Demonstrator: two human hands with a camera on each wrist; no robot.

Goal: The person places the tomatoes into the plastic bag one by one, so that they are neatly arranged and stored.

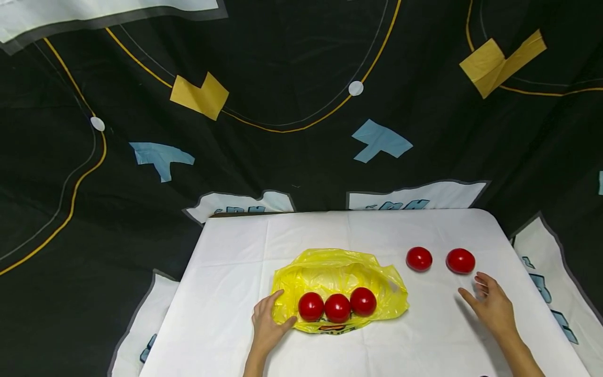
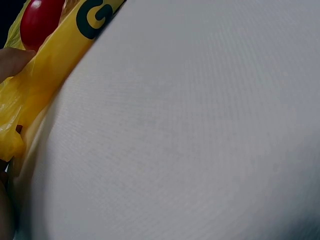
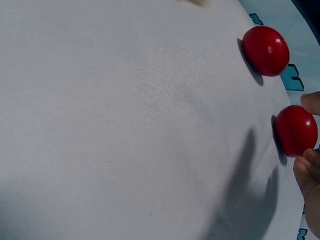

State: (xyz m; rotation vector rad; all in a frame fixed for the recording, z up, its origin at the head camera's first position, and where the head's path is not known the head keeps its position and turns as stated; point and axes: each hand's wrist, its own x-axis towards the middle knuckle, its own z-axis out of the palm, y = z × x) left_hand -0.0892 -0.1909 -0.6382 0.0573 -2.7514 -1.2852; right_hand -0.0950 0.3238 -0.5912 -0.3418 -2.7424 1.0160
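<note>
A crumpled yellow plastic bag (image 1: 330, 262) lies on the white-covered table with its mouth spread. Three glossy, tomato-like red balls sit in a row at its mouth, the middle ball (image 1: 337, 308) touching its neighbours. My left hand (image 1: 269, 322) grips the bag's left edge, its thumb by the leftmost ball (image 1: 311, 307); in the left wrist view that thumb (image 2: 14, 62) lies over the yellow rim. On the right, two more red balls rest on the cloth. My right hand (image 1: 492, 309) is just short of the right-hand ball (image 1: 461, 261), fingers spread and holding nothing. The other ball (image 1: 419, 259) is further left.
The white tablecloth (image 1: 235, 251) covers the table up to its rounded far corners. Behind it hangs a dark curtain (image 1: 282, 167) with yellow and blue tape patches. Printed white cloth (image 1: 546, 277) shows beyond the right edge.
</note>
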